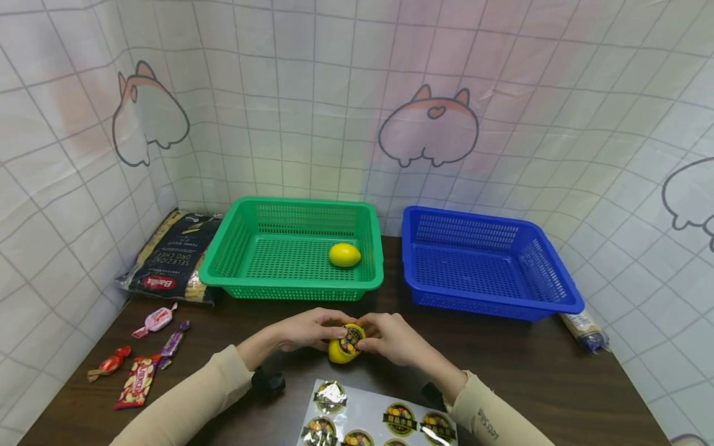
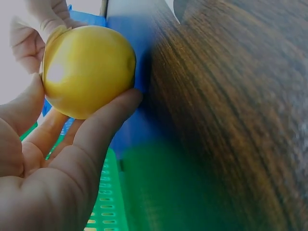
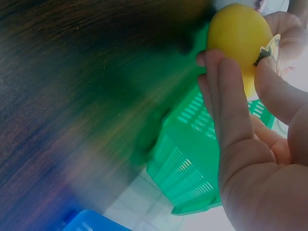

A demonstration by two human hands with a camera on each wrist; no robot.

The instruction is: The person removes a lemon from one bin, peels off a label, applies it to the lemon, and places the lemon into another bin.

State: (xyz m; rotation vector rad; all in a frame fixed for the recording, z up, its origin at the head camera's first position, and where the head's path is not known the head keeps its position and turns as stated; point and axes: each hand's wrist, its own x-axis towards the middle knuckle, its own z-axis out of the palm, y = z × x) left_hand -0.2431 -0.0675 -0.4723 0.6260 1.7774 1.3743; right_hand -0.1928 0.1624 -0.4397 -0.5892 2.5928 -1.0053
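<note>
Between both hands, just above the table's middle, is a yellow lemon (image 1: pixel 338 354) bearing a round black-and-gold sticker (image 1: pixel 350 339). My left hand (image 1: pixel 309 331) grips the lemon from the left, its thumb and fingers around it in the left wrist view. From the other side my right hand (image 1: pixel 390 338) holds it, the thumb pressing at the sticker, whose edge stands up off the peel in the right wrist view. Below the hands lies a sheet of round stickers (image 1: pixel 365 414). Another lemon (image 1: pixel 344 254) sits inside the green basket (image 1: pixel 298 292).
A blue basket (image 1: pixel 474 303) stands at the back right, with a small package (image 1: pixel 586 331) beside it. At left lie a pasta bag (image 1: pixel 173 257), a pink-wrapped candy (image 1: pixel 156 321), a purple one (image 1: pixel 174 344), a red one (image 1: pixel 110 363) and a red packet (image 1: pixel 138 381).
</note>
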